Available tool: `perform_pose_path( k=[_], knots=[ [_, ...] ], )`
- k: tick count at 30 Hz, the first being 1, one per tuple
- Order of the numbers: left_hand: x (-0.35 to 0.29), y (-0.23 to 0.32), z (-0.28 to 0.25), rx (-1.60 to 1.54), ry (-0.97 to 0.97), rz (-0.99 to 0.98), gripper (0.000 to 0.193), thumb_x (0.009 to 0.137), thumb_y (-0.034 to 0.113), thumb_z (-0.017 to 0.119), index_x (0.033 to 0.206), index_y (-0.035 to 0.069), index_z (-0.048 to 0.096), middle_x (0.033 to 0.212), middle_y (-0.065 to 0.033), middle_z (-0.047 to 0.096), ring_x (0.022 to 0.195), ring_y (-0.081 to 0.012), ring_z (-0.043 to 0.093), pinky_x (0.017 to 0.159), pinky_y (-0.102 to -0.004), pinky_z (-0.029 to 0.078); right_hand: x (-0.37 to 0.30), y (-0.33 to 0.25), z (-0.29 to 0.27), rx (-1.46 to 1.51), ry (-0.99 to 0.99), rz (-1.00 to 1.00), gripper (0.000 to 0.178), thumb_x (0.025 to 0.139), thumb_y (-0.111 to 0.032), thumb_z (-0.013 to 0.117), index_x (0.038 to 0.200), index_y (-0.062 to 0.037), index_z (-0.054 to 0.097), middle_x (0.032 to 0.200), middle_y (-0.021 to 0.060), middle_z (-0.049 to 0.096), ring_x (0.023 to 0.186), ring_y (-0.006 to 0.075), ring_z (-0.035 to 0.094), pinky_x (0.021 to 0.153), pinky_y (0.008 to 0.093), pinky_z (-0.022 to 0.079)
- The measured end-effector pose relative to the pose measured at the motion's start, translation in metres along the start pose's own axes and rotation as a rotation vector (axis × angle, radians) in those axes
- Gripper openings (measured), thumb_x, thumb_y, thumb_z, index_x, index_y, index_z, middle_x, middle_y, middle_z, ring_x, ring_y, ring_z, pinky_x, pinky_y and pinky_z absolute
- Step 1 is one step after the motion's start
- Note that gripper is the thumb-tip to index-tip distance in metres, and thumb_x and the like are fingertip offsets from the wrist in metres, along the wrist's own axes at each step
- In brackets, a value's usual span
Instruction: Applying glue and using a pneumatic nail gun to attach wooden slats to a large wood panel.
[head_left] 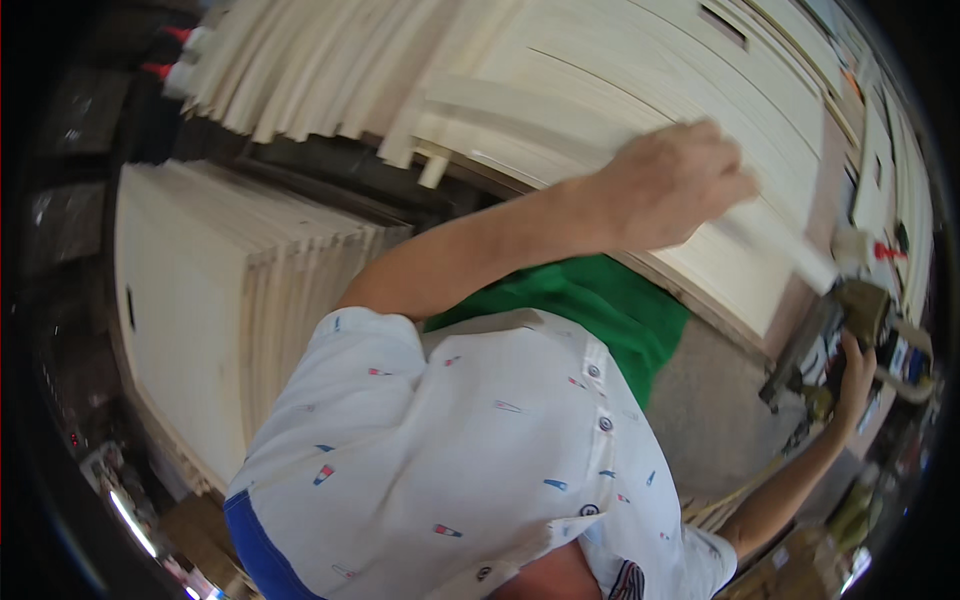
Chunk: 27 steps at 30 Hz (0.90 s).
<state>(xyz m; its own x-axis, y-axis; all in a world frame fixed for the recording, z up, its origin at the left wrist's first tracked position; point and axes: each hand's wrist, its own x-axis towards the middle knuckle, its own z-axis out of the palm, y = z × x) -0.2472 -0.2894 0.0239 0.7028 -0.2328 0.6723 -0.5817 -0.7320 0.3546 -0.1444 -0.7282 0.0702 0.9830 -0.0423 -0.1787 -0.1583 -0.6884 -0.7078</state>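
Note:
My left hand (685, 185) reaches across my front, fingers closed around a long pale wooden strip (520, 105). Motion blurs both the hand and the strip. The strip slants over a flat pale wooden panel (780, 255) on the bench, its lower right end close to a dark green and black power tool (862, 312). At the far right, my right hand (857, 378) is wrapped around part of that tool. Its exact kind is not clear, and whether the strip touches it I cannot tell.
Loose wooden strips (300, 70) lie side by side at the upper left. Below them stands a thick stack of wooden panels (185, 320). A white bottle with a red tip (858, 249) stands near the tool. Cardboard boxes (785, 570) sit at lower right.

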Motion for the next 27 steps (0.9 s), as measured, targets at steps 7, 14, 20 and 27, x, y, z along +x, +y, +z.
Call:
perform_pose_path(
  k=[7, 14, 20, 27],
  knots=[
    [-0.039, 0.04, 0.046, -0.264, -0.107, 0.017, 0.014, 0.074, 0.01, 0.066, 0.089, 0.009, 0.067, 0.088, -0.0036, 0.061, 0.089, -0.0232, 0.054, 0.082, -0.0339, 0.047, 0.001, -0.017, 0.003, -0.114, -0.006, 0.092, 0.026, 0.087, -0.026, 0.064, 0.087, -0.0012, 0.057, 0.063, 0.0034, 0.054, 0.049, 0.012, 0.052, 0.046, 0.0277, 0.041],
    [-0.047, 0.048, 0.054, -0.216, -0.16, -0.046, 0.014, 0.074, 0.011, 0.068, 0.088, 0.008, 0.068, 0.089, -0.0038, 0.062, 0.091, -0.0228, 0.053, 0.084, -0.0339, 0.046, 0.012, 0.005, -0.008, -0.092, 0.018, 0.096, 0.026, 0.088, -0.027, 0.065, 0.088, -0.0022, 0.06, 0.065, 0.0025, 0.054, 0.05, 0.0111, 0.051, 0.047, 0.026, 0.04],
    [-0.055, 0.035, 0.049, -0.29, -0.122, -0.096, 0.018, 0.071, 0.009, 0.071, 0.089, 0.007, 0.071, 0.089, -0.0046, 0.063, 0.091, -0.0238, 0.053, 0.085, -0.0336, 0.046, 0.011, 0.004, -0.006, -0.107, 0.027, 0.081, 0.027, 0.087, -0.029, 0.066, 0.088, -0.0019, 0.061, 0.064, 0.0018, 0.054, 0.052, 0.011, 0.051, 0.049, 0.0256, 0.039],
    [-0.055, 0.028, 0.049, -0.305, -0.148, -0.13, 0.02, 0.071, 0.01, 0.073, 0.091, 0.007, 0.071, 0.09, -0.0054, 0.064, 0.091, -0.0241, 0.053, 0.085, -0.0338, 0.046, 0.01, -0.004, 0.0, -0.143, 0.025, 0.097, 0.027, 0.086, -0.029, 0.067, 0.088, -0.0024, 0.061, 0.065, 0.0021, 0.054, 0.053, 0.0105, 0.05, 0.051, 0.0261, 0.038]
  ],
)
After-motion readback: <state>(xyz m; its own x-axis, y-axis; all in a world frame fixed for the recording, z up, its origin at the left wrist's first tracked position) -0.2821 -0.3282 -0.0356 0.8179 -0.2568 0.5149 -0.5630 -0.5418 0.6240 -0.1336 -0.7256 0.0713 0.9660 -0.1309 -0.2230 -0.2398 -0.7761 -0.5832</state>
